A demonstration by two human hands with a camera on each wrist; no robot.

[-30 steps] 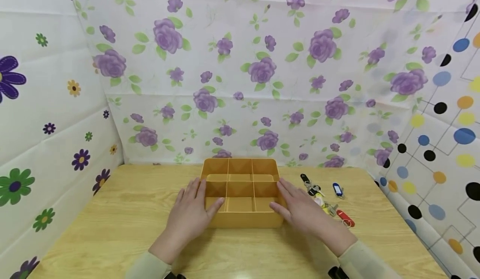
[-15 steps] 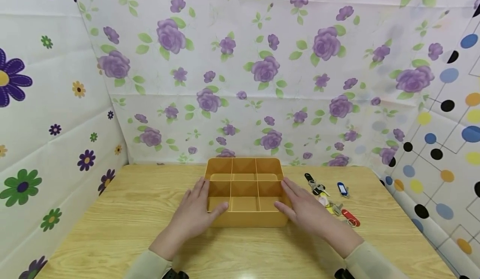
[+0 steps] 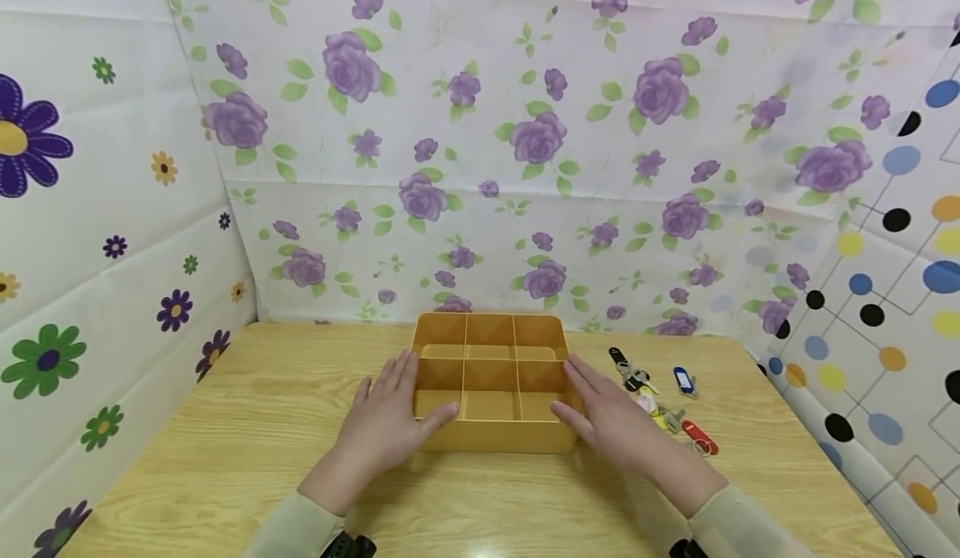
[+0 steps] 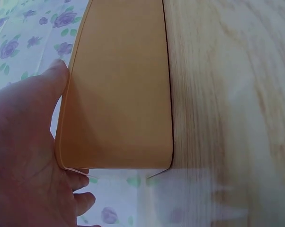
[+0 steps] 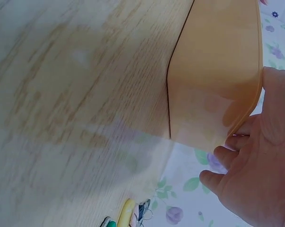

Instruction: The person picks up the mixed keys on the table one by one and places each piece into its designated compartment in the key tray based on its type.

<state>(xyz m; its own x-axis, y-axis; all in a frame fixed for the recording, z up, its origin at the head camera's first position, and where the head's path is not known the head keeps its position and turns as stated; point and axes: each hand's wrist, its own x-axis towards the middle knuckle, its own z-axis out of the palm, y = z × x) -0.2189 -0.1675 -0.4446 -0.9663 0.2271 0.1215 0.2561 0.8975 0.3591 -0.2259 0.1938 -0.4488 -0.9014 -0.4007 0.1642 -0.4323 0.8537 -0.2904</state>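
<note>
An orange divided organizer box (image 3: pixel 498 437) sits on the wooden table, its several compartments bare inside. My left hand (image 3: pixel 382 420) rests at its left side, fingers extended along the outside and thumb over the front rim. On the opposite side, my right hand (image 3: pixel 618 424) lies the same way, thumb at the front right corner. The left wrist view shows that thumb at the rim of the box's front wall (image 4: pixel 119 90), with loosely bent fingers past the corner. In the right wrist view the fingers (image 5: pixel 225 156) are relaxed beside the box's far corner.
Right of the box lie several keys with tags: a black tag (image 3: pixel 618 358), a blue tag (image 3: pixel 683 379), a red tag (image 3: pixel 699 436) and a bunch of keys (image 3: pixel 651 406). Flowered cloth (image 3: pixel 450 166) stands behind the table (image 3: pixel 300 383), with a dotted cloth (image 3: pixel 870 358) at right.
The head view has shifted slightly, so everything appears a little further right. Hands, box and keys keep their places relative to each other.
</note>
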